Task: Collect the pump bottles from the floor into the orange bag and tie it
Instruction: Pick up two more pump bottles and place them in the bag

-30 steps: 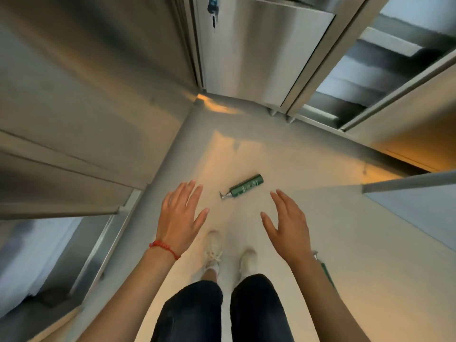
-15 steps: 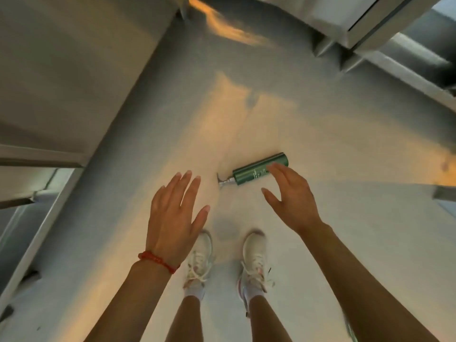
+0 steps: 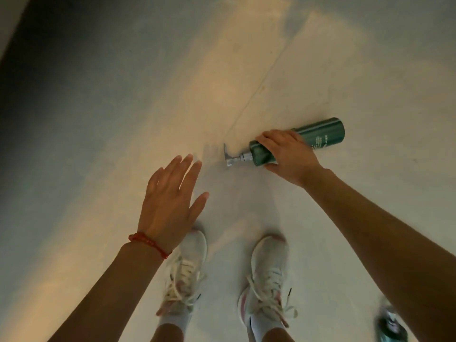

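The right hand (image 3: 287,154) has now come down on the green pump bottle (image 3: 320,135), which lies on its side on the floor (image 3: 246,58). Half a second ago this hand was only above the bottle with the fingers spread; now the fingers (image 3: 274,139) are wrapped over the upper part of the bottle body, near the silver pump head (image 3: 233,157), and the thumb is under the near side. So the fingers are closed on the bottle, but the bottle seems not lifted yet.

The left hand (image 3: 170,201) is still empty. Its fingers are wide open, and it hovers above the floor to the left of the pump head, apart from it. It wears a red bead bracelet (image 3: 149,244) on the wrist.

The camera also went lower, so the person has bent down; the white sneakers (image 3: 267,275) are just below the hands.

For the task, I judge that the first pickup has begun. At the lower right edge a second greenish object (image 3: 391,325) is visible, blurred; it may be another bottle. The orange bag is not in view, so the carrying to it is still to do.
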`<action>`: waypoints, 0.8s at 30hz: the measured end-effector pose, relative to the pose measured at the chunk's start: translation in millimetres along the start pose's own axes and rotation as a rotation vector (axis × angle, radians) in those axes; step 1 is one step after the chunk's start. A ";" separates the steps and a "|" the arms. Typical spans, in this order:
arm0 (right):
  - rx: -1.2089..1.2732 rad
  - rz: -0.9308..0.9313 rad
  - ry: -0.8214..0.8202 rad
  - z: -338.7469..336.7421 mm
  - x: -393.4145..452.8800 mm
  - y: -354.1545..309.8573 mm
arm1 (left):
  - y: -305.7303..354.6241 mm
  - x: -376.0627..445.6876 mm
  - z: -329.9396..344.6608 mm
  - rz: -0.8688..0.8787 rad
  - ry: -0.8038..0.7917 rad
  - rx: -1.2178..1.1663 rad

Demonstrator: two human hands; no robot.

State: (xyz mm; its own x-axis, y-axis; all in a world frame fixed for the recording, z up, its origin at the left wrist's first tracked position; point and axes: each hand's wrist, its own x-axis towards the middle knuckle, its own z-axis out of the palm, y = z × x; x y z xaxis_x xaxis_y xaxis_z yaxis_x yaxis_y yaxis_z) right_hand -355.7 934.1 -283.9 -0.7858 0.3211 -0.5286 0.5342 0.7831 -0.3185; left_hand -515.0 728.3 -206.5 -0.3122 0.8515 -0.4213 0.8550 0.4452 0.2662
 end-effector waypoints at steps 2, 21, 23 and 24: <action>-0.013 -0.019 0.024 8.3 5.4 1.5 | 0.5 -0.2 8.9 -0.005 0.015 -0.012; 1.604 0.608 0.484 -152.4 -142.0 -93.7 | 61.8 -11.5 -167.2 0.081 0.013 0.007; 1.662 0.643 0.564 -187.8 -169.6 -103.5 | 80.3 -15.9 -202.1 0.144 0.015 0.011; 1.685 0.661 0.599 -204.1 -184.0 -107.6 | 89.7 -18.6 -218.6 0.176 0.017 0.016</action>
State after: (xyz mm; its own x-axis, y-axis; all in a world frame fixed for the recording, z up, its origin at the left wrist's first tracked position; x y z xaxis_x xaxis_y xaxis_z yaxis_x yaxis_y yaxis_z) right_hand -332.2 899.5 8.2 -0.1507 0.7139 -0.6838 0.1662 -0.6636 -0.7294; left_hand -523.1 813.0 14.8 -0.1638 0.9204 -0.3550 0.9034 0.2845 0.3209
